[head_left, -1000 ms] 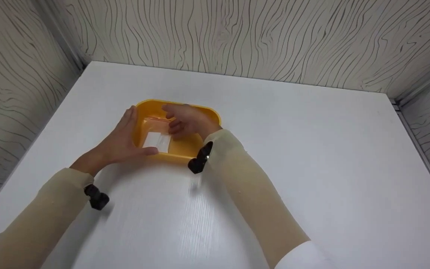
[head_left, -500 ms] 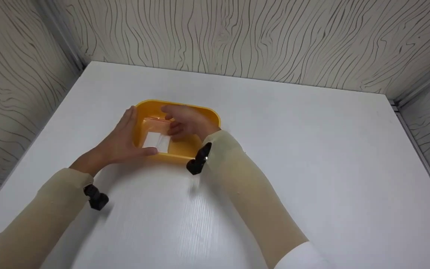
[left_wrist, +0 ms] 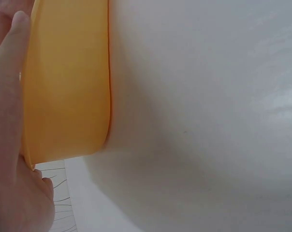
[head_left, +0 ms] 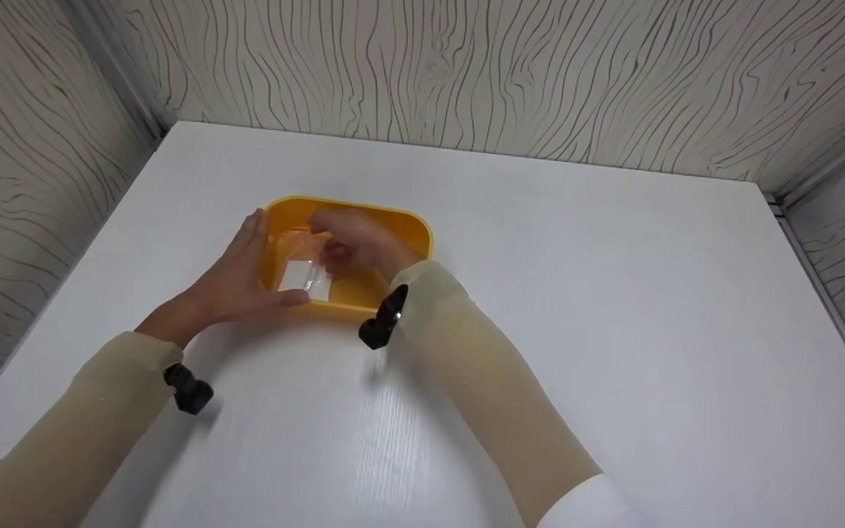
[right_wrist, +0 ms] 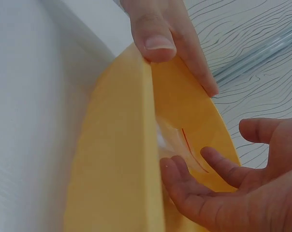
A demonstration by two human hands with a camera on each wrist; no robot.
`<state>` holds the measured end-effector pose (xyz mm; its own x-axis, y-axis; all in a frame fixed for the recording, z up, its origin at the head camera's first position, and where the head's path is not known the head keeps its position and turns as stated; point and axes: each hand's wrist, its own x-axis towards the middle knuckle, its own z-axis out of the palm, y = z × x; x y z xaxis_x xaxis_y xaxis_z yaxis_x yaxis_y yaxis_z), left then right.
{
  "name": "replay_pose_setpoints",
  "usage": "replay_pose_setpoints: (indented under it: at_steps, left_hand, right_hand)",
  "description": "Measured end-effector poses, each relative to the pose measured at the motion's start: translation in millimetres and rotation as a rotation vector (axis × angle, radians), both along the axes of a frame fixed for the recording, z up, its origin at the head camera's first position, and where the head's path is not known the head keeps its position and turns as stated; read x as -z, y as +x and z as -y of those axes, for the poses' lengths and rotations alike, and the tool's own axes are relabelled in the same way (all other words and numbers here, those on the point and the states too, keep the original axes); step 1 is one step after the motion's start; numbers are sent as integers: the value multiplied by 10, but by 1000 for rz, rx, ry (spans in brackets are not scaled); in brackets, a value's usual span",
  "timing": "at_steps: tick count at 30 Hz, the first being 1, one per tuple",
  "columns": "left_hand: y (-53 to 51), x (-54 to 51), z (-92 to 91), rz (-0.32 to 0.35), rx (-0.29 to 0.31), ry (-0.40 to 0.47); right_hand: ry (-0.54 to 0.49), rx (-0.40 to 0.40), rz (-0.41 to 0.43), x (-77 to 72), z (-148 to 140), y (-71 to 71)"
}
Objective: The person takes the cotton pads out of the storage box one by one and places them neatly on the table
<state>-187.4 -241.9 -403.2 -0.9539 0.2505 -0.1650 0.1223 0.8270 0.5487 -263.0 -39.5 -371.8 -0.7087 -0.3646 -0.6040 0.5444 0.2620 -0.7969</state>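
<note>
In the head view a yellow plastic bin (head_left: 356,311) stands on the white table. My left hand (head_left: 235,286) holds its left end, thumb over the near rim and fingers along the left side. Inside, at the left, lies a clear zip bag (head_left: 304,246) with a red line at its top and a white rectangular patch (head_left: 296,275). My right hand (head_left: 356,238) reaches into the bin above the bag's right side. In the right wrist view, its fingers (right_wrist: 223,169) are loosely bent, thumb apart, with nothing between them; fingertip contact with the bag is unclear.
The white table (head_left: 576,330) extends right of the bin and in front of it. Wood-grain panels (head_left: 466,73) stand behind and at both sides, with metal corner posts (head_left: 118,70). A black wrist camera (head_left: 386,317) hangs close to the bin's near rim.
My right hand has shifted slightly left and toward me inside the bin, farther over the bag. The left hand and the bin look unmoved.
</note>
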Motion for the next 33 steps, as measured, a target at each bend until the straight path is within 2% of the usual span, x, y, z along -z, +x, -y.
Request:
replay_pose_setpoints:
  at_steps: [9, 16, 22, 27, 33]
  left_hand:
    - [15, -22, -7, 14, -10, -18]
    - [0, 18, 22, -24, 31, 16]
    - [-4, 16, 27, -14, 26, 11]
    - [-1, 8, 27, -10, 25, 15]
    - [9, 2, 25, -6, 19, 20]
  right_hand:
    - [84, -17, -30, 13, 61, -10]
    - [-27, -19, -43, 58, 38, 38]
    - [-65, -48, -25, 52, 44, 53]
    - [-67, -32, -26, 60, 88, 40]
    - [-30, -94, -80, 82, 107, 42]
